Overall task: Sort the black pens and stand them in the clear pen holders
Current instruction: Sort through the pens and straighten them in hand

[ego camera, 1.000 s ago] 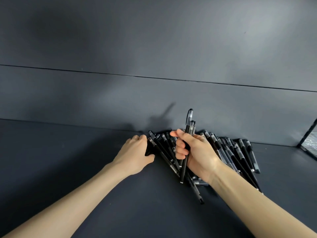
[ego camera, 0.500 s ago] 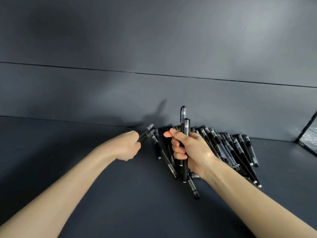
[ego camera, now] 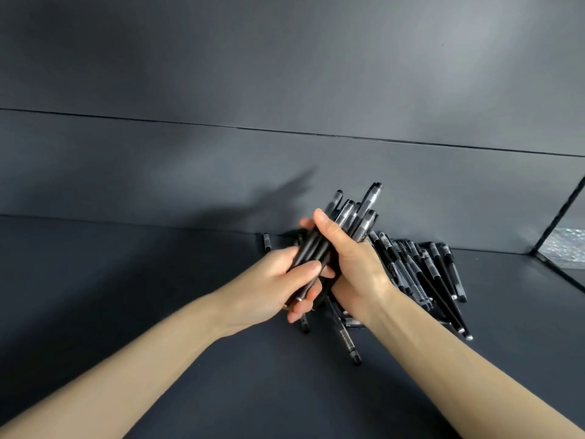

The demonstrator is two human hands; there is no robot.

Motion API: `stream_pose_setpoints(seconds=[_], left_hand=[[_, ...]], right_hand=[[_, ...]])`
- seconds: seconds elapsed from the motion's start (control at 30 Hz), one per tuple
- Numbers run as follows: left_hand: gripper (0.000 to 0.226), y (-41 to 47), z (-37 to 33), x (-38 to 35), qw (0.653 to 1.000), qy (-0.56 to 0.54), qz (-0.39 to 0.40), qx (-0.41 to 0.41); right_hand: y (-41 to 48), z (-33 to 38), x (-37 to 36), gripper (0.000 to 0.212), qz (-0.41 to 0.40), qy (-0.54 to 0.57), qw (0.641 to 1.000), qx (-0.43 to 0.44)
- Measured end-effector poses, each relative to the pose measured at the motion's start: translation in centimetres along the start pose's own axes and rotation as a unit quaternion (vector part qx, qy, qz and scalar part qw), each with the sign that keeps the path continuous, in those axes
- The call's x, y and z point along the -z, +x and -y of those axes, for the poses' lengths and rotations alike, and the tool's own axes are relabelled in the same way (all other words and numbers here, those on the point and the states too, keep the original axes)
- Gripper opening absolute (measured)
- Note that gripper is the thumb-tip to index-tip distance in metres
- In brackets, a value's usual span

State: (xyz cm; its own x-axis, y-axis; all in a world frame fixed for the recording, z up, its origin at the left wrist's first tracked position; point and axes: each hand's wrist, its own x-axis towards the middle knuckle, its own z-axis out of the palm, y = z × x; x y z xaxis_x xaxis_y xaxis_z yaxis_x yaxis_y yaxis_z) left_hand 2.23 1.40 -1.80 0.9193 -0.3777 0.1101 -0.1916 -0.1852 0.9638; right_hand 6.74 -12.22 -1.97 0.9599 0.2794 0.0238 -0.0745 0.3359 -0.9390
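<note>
A bundle of several black pens (ego camera: 354, 217) with clear caps is held above the table, caps pointing up and to the right. My right hand (ego camera: 354, 267) grips the bundle around its middle. My left hand (ego camera: 272, 286) grips the lower ends of the same pens, fingers curled under them. A pile of loose black pens (ego camera: 424, 274) lies on the dark table behind and to the right of my hands. No clear pen holder is in view.
A single pen (ego camera: 267, 243) lies by the back wall, left of the pile. The dark table (ego camera: 126, 296) meets a dark wall close behind. A side panel edge (ego camera: 557, 217) with a shiny patch stands at the far right.
My left hand has lifted pens from the left of the pile and brought them right, joining them to the pens in my right hand. The bundle now tilts to the right.
</note>
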Motion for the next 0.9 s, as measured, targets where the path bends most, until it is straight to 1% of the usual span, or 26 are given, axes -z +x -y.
stream_pose_setpoints(seconds=[0.03, 0.07, 0.1, 0.17, 0.2, 0.27, 0.37, 0.4, 0.47, 0.53, 0.57, 0.6, 0.67, 0.7, 0.73, 0.8, 0.83, 0.9], left_hand=[[0.020, 0.0, 0.0, -0.3, 1.000, 0.005, 0.004, 0.004], [0.019, 0.1, 0.0, -0.5, 1.000, 0.009, 0.002, 0.012], [0.018, 0.1, 0.0, -0.5, 1.000, 0.012, -0.004, 0.020], [0.017, 0.2, 0.1, -0.2, 0.998, 0.049, -0.019, 0.023], [0.020, 0.2, 0.1, -0.1, 0.996, 0.080, -0.026, 0.020], [0.032, 0.1, 0.3, -0.3, 0.991, 0.128, -0.030, 0.015], [0.036, 0.3, 0.7, -0.2, 0.982, 0.184, -0.037, -0.005], [0.035, 0.4, 0.8, 0.1, 0.977, 0.207, -0.049, -0.017], [0.028, 0.6, 1.2, 1.4, 0.965, 0.240, -0.099, -0.031], [0.021, 0.5, 2.1, 3.1, 0.952, 0.264, -0.151, -0.027], [0.020, 0.5, 2.8, 3.9, 0.945, 0.284, -0.162, -0.017], [0.025, 0.6, 3.5, 4.6, 0.938, 0.309, -0.156, 0.003], [0.046, 0.7, 4.5, 5.3, 0.931, 0.344, -0.107, 0.053], [0.051, 0.8, 4.7, 5.4, 0.925, 0.364, -0.084, 0.068], [0.052, 0.9, 4.7, 5.2, 0.914, 0.392, -0.066, 0.077], [0.043, 0.9, 4.5, 4.9, 0.894, 0.437, -0.050, 0.084], [0.037, 0.9, 4.4, 4.8, 0.890, 0.445, -0.057, 0.083], [0.022, 0.8, 4.2, 4.9, 0.889, 0.440, -0.097, 0.084]], right_hand=[[-0.1, 0.2, 0.0, 0.037, 0.001, 0.000, 1.000, -0.003], [-0.3, 0.4, -0.1, 0.028, -0.004, -0.003, 1.000, -0.003], [-0.3, 0.5, 0.0, 0.024, -0.011, -0.003, 1.000, 0.002], [-0.2, 0.6, 0.1, 0.023, -0.033, 0.010, 0.999, 0.009], [-0.2, 0.7, 0.1, 0.023, -0.036, 0.021, 0.999, 0.008], [-0.3, 0.7, 0.2, 0.023, -0.027, 0.035, 0.999, -0.002], [0.0, 0.3, 0.3, 0.025, -0.005, 0.036, 0.999, -0.007], [0.1, 0.3, 0.4, 0.024, -0.003, 0.051, 0.999, 0.003], [0.3, 0.6, 0.5, 0.026, -0.016, 0.088, 0.995, 0.033], [0.5, 0.9, 0.7, 0.030, -0.043, 0.093, 0.993, 0.056], [0.5, 0.9, 0.7, 0.028, -0.051, 0.091, 0.993, 0.060], [0.6, 0.9, 0.7, 0.024, -0.054, 0.089, 0.993, 0.059], [0.6, 0.7, 0.7, 0.017, -0.053, 0.083, 0.994, 0.050], [0.7, 0.7, 0.7, 0.014, -0.048, 0.073, 0.995, 0.046], [0.6, 0.6, 0.6, 0.012, -0.041, 0.064, 0.996, 0.044], [0.5, 0.5, 0.4, 0.013, -0.024, 0.054, 0.997, 0.040], [0.4, 0.5, 0.4, 0.014, -0.017, 0.051, 0.998, 0.039], [0.3, 0.4, 0.3, 0.019, -0.011, 0.054, 0.998, 0.029]])
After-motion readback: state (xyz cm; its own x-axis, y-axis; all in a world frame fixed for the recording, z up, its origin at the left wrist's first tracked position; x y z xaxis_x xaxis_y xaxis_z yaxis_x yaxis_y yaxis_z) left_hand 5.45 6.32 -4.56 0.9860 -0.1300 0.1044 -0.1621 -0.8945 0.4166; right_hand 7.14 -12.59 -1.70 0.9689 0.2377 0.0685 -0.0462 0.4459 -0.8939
